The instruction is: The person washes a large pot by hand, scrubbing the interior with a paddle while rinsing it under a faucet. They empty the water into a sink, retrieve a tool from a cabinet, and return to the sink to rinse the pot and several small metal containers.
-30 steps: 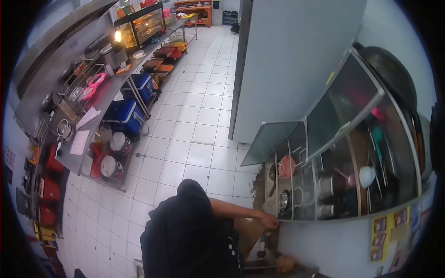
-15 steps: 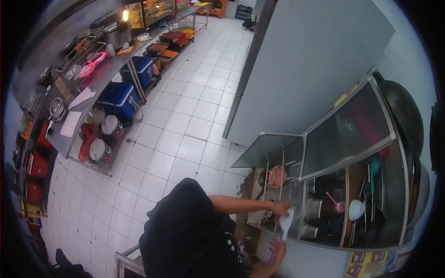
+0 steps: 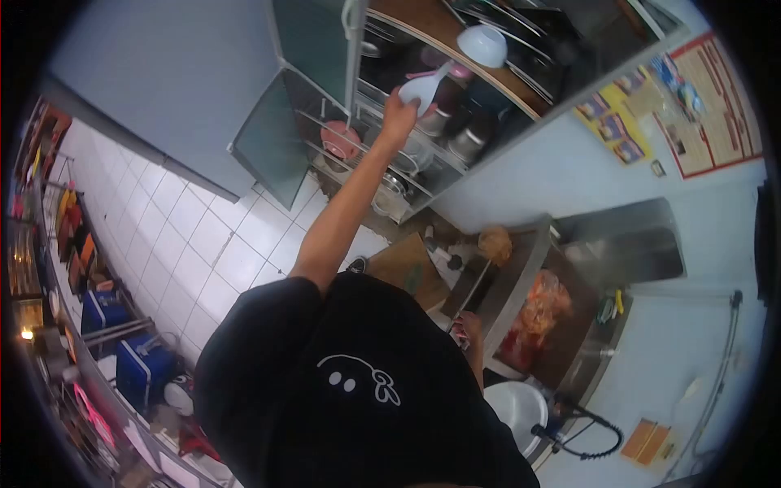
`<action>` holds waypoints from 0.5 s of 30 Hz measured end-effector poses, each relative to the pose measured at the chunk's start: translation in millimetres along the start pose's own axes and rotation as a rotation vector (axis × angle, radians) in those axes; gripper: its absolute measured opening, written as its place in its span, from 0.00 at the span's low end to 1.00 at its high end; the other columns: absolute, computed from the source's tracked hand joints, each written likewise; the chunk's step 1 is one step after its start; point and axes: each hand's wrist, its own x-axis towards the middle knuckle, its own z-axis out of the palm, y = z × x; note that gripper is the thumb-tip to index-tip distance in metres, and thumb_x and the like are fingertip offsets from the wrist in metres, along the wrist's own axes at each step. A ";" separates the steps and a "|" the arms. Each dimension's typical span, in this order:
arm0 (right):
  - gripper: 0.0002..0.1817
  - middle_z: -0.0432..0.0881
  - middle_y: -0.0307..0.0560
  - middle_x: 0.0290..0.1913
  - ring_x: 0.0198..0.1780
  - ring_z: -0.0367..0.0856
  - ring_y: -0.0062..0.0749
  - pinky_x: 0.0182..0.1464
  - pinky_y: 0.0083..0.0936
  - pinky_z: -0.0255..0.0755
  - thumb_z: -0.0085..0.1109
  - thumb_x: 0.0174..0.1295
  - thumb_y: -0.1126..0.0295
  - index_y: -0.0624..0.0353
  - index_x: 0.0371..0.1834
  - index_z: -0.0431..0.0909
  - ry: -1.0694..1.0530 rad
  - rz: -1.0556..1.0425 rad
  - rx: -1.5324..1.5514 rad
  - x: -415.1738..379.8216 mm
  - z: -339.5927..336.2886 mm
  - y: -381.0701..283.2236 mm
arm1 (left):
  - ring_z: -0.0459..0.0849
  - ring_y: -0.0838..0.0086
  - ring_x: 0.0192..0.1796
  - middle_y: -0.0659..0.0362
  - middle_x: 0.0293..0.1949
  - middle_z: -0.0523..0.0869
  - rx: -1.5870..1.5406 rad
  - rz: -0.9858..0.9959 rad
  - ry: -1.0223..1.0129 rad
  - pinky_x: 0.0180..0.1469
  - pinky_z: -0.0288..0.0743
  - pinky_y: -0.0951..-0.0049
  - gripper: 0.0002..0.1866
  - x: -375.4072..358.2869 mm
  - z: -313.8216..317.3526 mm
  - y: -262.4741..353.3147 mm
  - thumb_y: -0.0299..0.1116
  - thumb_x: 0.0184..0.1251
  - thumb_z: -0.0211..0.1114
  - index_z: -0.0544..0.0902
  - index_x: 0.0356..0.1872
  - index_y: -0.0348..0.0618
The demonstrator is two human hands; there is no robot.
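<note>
My left hand (image 3: 400,115) is stretched forward into the open cabinet. It grips a white spoon (image 3: 421,88) by its broad end, and the handle points up and to the right. Just beyond it, a pink-handled scoop (image 3: 460,70) and metal containers (image 3: 468,144) stand inside the cabinet. A white bowl (image 3: 482,45) lies on the wooden shelf. My right hand (image 3: 468,328) hangs low by the sink's near edge, partly hidden by my black shirt. Its fingers are loosely bent and apart, with nothing visible in them.
The cabinet's glass door (image 3: 278,146) stands open at the left. A pink basket (image 3: 340,140) sits on its rack. To the right, a metal sink (image 3: 527,268) holds orange-red contents (image 3: 543,305). A white basin (image 3: 517,411) and a black coiled hose tap (image 3: 587,439) are close by.
My view has turned toward the cabinet and sink. The left hand still holds the spoon, now farther forward with its handle pointing up. My right hand has drawn away from the spoon.
</note>
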 end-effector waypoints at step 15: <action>0.22 0.82 0.48 0.38 0.30 0.81 0.35 0.30 0.32 0.75 0.49 0.63 0.54 0.57 0.53 0.74 0.258 0.167 0.260 -129.0 52.8 95.6 | 0.82 0.49 0.43 0.41 0.38 0.83 1.028 0.593 -0.194 0.47 0.74 0.54 0.08 116.0 148.5 -73.7 0.26 0.54 0.63 0.83 0.36 0.38</action>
